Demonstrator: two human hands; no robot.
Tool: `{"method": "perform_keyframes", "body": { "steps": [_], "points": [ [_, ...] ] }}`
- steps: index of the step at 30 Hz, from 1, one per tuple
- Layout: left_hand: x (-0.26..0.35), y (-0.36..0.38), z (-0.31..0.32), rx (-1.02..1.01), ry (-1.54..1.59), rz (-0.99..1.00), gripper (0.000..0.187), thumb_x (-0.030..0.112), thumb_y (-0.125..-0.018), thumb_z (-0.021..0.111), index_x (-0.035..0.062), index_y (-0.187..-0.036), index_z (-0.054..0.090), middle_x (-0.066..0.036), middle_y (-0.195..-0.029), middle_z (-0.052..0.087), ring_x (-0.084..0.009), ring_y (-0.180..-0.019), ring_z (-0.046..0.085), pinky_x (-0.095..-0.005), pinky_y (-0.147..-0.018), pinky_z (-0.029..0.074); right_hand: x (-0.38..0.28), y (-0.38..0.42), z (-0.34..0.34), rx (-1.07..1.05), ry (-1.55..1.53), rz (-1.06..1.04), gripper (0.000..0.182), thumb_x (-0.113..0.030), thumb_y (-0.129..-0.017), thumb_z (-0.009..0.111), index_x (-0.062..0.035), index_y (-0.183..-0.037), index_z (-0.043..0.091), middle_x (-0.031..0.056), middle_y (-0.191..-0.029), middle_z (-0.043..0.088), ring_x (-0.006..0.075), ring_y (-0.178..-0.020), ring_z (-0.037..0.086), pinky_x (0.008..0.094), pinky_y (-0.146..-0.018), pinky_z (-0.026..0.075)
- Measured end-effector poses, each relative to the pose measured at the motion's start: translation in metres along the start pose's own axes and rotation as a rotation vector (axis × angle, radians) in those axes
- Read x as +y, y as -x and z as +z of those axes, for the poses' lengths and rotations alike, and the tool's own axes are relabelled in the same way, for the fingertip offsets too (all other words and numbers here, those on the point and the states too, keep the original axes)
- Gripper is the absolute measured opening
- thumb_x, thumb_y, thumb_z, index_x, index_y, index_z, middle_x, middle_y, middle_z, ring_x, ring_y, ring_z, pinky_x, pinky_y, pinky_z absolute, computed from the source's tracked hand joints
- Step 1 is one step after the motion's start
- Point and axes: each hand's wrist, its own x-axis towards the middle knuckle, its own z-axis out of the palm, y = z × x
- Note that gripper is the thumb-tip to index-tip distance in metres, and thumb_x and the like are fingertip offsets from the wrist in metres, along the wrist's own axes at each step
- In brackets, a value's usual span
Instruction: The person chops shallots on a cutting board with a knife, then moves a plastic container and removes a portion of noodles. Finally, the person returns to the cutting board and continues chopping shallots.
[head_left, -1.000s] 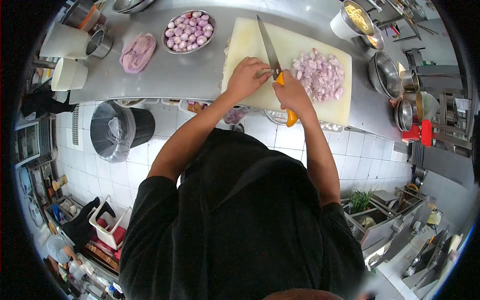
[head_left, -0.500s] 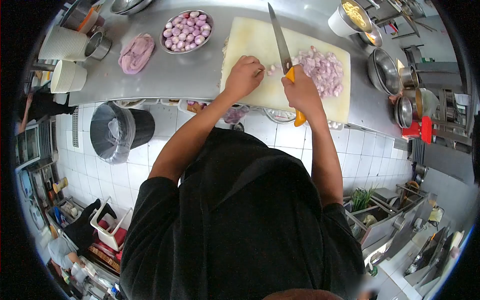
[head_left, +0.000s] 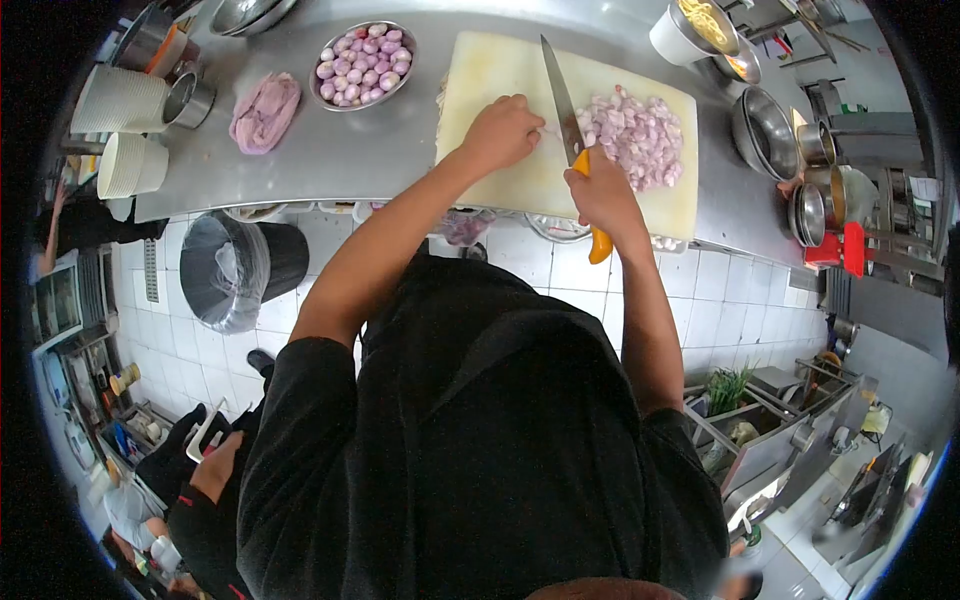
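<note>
My right hand (head_left: 605, 193) is wrapped round the orange handle of a long knife (head_left: 563, 97), whose blade points away from me over the white cutting board (head_left: 485, 70). To the right of the blade lies a heap of chopped shallots (head_left: 640, 140). Left of the blade, my left hand (head_left: 506, 133) is low over the board with its fingers bent together; a small pale piece shows at its fingertips, too small to name. A metal bowl of whole shallots (head_left: 361, 66) stands left of the board.
A pink cloth (head_left: 266, 113) and stacked white containers (head_left: 134, 165) are on the left of the steel table (head_left: 390, 170). Metal bowls (head_left: 765, 133) stand at the right. A lined black bin (head_left: 240, 265) is on the floor. Other people (head_left: 205, 520) are at the lower left.
My left hand has moved slightly up and right, nearer the blade. The knife has shifted a little. A person in black has come into view at the lower left, by the white chair.
</note>
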Motion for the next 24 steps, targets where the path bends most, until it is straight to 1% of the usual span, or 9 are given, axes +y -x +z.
{"method": "perform_keyframes", "body": {
  "steps": [3,6,9,12,15,18,21,24],
  "points": [
    [-0.004,-0.013,-0.004,-0.083,0.003,0.012,0.025,0.021,-0.082,0.072,0.0079,-0.103,0.075,-0.015,-0.099,0.064,-0.0325,-0.096,0.062,-0.0420,-0.086,0.051,0.001,0.010,-0.002,-0.005,-0.033,0.057,0.030,-0.017,-0.092,0.056,0.0064,-0.109,0.049,0.0290,-0.081,0.067,0.0381,-0.063,0.069,0.0475,-0.061,0.054],
    [-0.018,-0.019,-0.002,-0.116,0.097,0.004,0.024,0.020,-0.078,0.075,0.0054,-0.098,0.075,-0.014,-0.091,0.068,-0.0311,-0.085,0.065,-0.0401,-0.079,0.053,0.034,0.004,0.013,0.076,0.025,-0.089,0.031,-0.018,-0.091,0.057,0.0055,-0.109,0.049,0.0315,-0.084,0.066,0.0457,-0.078,0.068,0.0530,-0.074,0.052],
    [-0.007,-0.011,-0.017,-0.158,0.241,-0.081,0.025,0.020,-0.077,0.077,0.0038,-0.096,0.074,-0.014,-0.083,0.071,-0.0284,-0.076,0.069,-0.0372,-0.073,0.055,0.023,0.014,0.012,0.032,-0.005,-0.027,0.031,-0.019,-0.090,0.058,0.0046,-0.109,0.048,0.0333,-0.087,0.066,0.0503,-0.089,0.064,0.0561,-0.083,0.048],
    [-0.002,0.004,-0.020,-0.048,0.268,-0.201,0.023,0.019,-0.078,0.079,0.0032,-0.094,0.075,-0.015,-0.084,0.073,-0.0253,-0.075,0.071,-0.0343,-0.072,0.056,0.025,0.015,0.024,0.020,-0.039,-0.053,0.031,-0.018,-0.090,0.057,0.0043,-0.110,0.047,0.0338,-0.087,0.066,0.0499,-0.088,0.065,0.0559,-0.082,0.049],
    [0.005,0.019,-0.018,0.082,0.259,-0.299,0.022,0.021,-0.079,0.078,0.0035,-0.093,0.077,-0.015,-0.083,0.074,-0.0240,-0.075,0.071,-0.0333,-0.072,0.056,0.013,0.019,0.031,-0.017,-0.006,-0.053,0.031,-0.017,-0.090,0.057,0.0051,-0.109,0.046,0.0345,-0.088,0.066,0.0507,-0.089,0.065,0.0559,-0.083,0.050],
    [0.014,0.026,-0.015,0.121,0.229,-0.360,0.023,0.024,-0.080,0.077,0.0032,-0.091,0.078,-0.014,-0.079,0.074,-0.0236,-0.072,0.071,-0.0328,-0.071,0.056,0.011,0.017,0.048,0.022,-0.027,-0.091,0.030,-0.016,-0.090,0.056,0.0061,-0.108,0.046,0.0353,-0.089,0.066,0.0511,-0.089,0.065,0.0558,-0.084,0.051],
    [0.020,0.029,-0.016,0.099,0.270,-0.411,0.019,0.020,-0.080,0.074,0.0045,-0.089,0.079,-0.017,-0.074,0.072,-0.0294,-0.068,0.071,-0.0354,-0.069,0.056,0.008,0.016,0.057,0.018,-0.061,-0.072,0.030,-0.016,-0.090,0.056,0.0063,-0.108,0.046,0.0355,-0.090,0.066,0.0514,-0.089,0.065,0.0560,-0.084,0.051],
    [0.021,0.027,-0.017,0.015,0.357,-0.495,0.019,0.020,-0.080,0.073,0.0029,-0.086,0.079,-0.016,-0.070,0.071,-0.0251,-0.062,0.070,-0.0346,-0.065,0.056,0.006,0.014,0.061,-0.004,-0.056,-0.056,0.031,-0.015,-0.090,0.055,0.0062,-0.110,0.045,0.0356,-0.091,0.066,0.0515,-0.089,0.065,0.0566,-0.084,0.051]
  ]
}}
